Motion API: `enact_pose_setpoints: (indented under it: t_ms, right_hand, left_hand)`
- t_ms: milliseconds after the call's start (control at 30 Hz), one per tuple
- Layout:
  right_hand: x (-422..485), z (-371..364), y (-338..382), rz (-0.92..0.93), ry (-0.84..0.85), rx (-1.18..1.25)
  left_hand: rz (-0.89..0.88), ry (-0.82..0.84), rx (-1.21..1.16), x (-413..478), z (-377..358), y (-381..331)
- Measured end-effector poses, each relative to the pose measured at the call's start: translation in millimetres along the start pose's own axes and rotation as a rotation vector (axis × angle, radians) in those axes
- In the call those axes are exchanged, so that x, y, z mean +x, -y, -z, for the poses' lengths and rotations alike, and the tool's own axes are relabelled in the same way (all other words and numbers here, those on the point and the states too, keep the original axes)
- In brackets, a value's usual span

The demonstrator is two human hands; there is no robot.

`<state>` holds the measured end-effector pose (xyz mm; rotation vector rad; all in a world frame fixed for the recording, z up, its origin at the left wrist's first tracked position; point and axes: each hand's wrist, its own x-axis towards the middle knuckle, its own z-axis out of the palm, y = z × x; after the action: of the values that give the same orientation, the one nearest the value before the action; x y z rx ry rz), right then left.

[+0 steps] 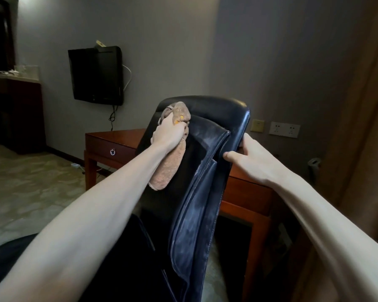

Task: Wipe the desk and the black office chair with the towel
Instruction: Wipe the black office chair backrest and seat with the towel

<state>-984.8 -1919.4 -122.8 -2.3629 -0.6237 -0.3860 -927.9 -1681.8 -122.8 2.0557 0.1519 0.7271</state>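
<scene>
One black office chair [205, 171] fills the centre of the view, its backrest tilted, with the top edge leaning to the right. The padded panel on the face toward the camera shows a dull grey film along its length.

Behind the chair stands the desk [103, 144], red-brown wood, set close to the grey wall. Its left leg rests on the patterned carpet [31, 182]. The chair hides the middle of the desk; the right part shows below the right forearm.

At far left stands a dark cabinet [24, 114] with a pale top. A dark television [96, 75] is mounted on the wall above the left end of the desk, with a cable hanging below it.

The towel [168, 168] is tan and fuzzy. Its upper part is bunched against the top left corner of the backrest; the lower part hangs down the backrest under the left wrist.

Left hand [167, 131]: fingers curled tight round the bunched towel, pressing it onto the chair. A small yellow patch shows on the towel beside the fingers.

Right hand [251, 158]: grips the right edge of the backrest. The thumb lies on the near face; the fingers wrap round the edge, their tips out of sight behind it.

Two white wall sockets [284, 129] sit on the wall right of the chair top, beside a yellow plate [257, 125]
</scene>
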Motion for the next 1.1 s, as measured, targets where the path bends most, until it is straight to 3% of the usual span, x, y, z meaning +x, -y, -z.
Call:
enact_pose_setpoints:
  t_ms: [167, 267, 433, 500, 600, 700, 833, 967, 1100]
  right_hand:
    - [5.1, -3.2, -1.3, 0.007, 0.029, -0.008]
    - [4.5, -4.1, -2.1, 0.004, 0.017, 0.013]
    - [-1.0, -8.9, -4.1, 0.059, -0.022, 0.065]
    - [0.0, -9.9, -4.6, 0.057, -0.03, 0.062]
    - [0.1, -9.8, -4.8, 0.044, -0.031, 0.064]
    - [1.2, -9.6, -4.9, 0.067, -0.031, 0.044]
    - [4.4, -6.8, -6.3, 0.06, -0.017, 0.043]
    - [5.1, -4.6, -8.0, 0.057, 0.023, 0.023]
    - [6.8, -4.1, -9.5, 0.078, 0.054, 0.008]
  left_hand:
    - [-0.064, -0.035, 0.114, -44.4, -3.1, -11.1]
    - [-0.205, -0.032, 0.174, -96.1, -7.6, -22.3]
    - [-0.378, 0.076, 0.028, -159.1, 11.8, -19.8]
    - [-0.349, 0.05, -0.137, -156.5, 21.8, -12.5]
    - [-0.196, -0.192, -0.355, -120.3, 40.1, 0.7]
    - [-0.052, -0.297, -0.315, -73.7, 53.6, 4.7]
    - [0.033, -0.144, -0.08, -26.8, 43.8, -3.5]
    - [-0.006, 0.034, -0.046, -0.1, 17.5, -15.5]
    - [-0.089, -0.006, 0.04, -7.4, -3.0, -26.1]
